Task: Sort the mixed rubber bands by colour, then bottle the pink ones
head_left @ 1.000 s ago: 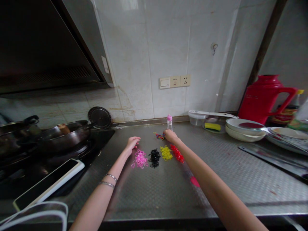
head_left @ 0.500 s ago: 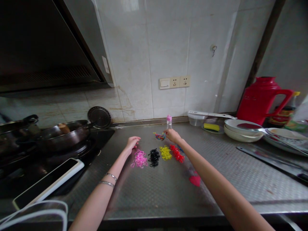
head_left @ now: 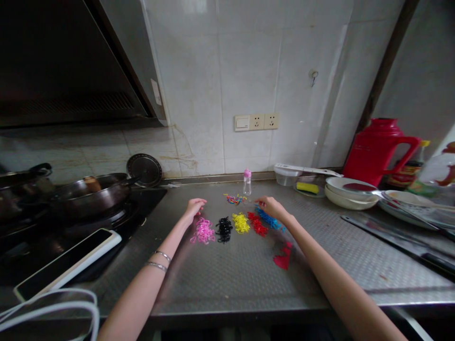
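Observation:
Small elastic rubber bands lie sorted by colour in a row: a pink pile [head_left: 204, 231], a black pile [head_left: 224, 229], a yellow pile [head_left: 241, 223], a red pile [head_left: 257, 224] and a blue pile [head_left: 272, 220]. Behind them is a mixed-colour pile [head_left: 235, 200], near a small clear bottle [head_left: 247, 184] with a pink cap. My left hand [head_left: 195, 208] rests on the counter just behind the pink pile, fingers loosely extended and holding nothing visible. Over the far edge of the blue pile, my right hand [head_left: 272, 208] has its fingertips pinched together; whatever they hold is too small to make out.
A red heart-shaped patch [head_left: 283, 256] is on the metal counter. To the left are a phone-like device [head_left: 67, 263], white cable [head_left: 71, 308] and pans [head_left: 94, 194] on the stove. At right sit stacked bowls [head_left: 350, 199], a knife [head_left: 384, 237] and a red thermos [head_left: 377, 151].
My right hand has moved from the mixed pile and bottle rightward and nearer, to the blue pile, uncovering the bottle. My left hand has stayed beside the pink pile.

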`<state>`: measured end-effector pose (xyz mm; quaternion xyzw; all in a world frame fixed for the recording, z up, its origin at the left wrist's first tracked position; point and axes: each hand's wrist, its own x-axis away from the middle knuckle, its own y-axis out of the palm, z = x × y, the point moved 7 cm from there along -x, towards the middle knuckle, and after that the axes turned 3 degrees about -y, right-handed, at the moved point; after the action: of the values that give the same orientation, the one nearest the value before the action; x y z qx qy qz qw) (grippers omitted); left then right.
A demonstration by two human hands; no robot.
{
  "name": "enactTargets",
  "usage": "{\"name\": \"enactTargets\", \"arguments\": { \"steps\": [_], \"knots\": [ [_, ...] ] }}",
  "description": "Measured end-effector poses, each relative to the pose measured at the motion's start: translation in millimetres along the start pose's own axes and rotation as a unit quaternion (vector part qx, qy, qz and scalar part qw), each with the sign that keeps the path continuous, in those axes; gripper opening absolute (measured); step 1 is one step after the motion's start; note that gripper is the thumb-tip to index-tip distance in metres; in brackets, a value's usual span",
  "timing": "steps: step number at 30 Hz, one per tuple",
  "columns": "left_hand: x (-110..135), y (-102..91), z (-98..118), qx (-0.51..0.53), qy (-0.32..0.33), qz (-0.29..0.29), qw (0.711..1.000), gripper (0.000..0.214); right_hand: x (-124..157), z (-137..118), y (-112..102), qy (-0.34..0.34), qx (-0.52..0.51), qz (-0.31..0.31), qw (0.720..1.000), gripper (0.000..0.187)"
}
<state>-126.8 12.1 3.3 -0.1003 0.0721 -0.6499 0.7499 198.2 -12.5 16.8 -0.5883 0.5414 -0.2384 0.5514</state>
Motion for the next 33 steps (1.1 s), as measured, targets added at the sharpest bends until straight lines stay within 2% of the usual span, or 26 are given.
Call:
{"name": "enactTargets", "arguments": {
  "steps": [5, 12, 16, 22, 27, 33],
  "knots": [
    [1, 2.9, 1, 0.002, 0.006, -0.008, 1.000, 0.021, 5, 13, 2, 0.043, -0.024, 0.009, 0.999, 0.034],
    [8, 6.9, 4, -0.006, 0.008, -0.015, 1.000, 0.019, 9, 39, 4, 0.079, -0.089, 0.090, 0.989, 0.030],
    [9, 14.5, 6, -0.047, 0.027, -0.031, 0.998, 0.018, 8, 50, 7, 0.093, -0.097, 0.095, 0.986, 0.029],
    [0, 41.5, 14, -0.125, 0.076, -0.101, 0.984, 0.018, 7, 52, 9, 0.103, -0.099, 0.081, 0.986, 0.028],
    [-9, 69.1, 26, -0.208, 0.159, -0.109, 0.959, 0.013, 7, 51, 10, 0.101, -0.096, 0.078, 0.987, 0.028],
    [-12, 100.2, 30, -0.277, 0.224, -0.106, 0.928, 0.023, 7, 53, 13, 0.111, -0.098, 0.075, 0.986, 0.027]
  ]
}}
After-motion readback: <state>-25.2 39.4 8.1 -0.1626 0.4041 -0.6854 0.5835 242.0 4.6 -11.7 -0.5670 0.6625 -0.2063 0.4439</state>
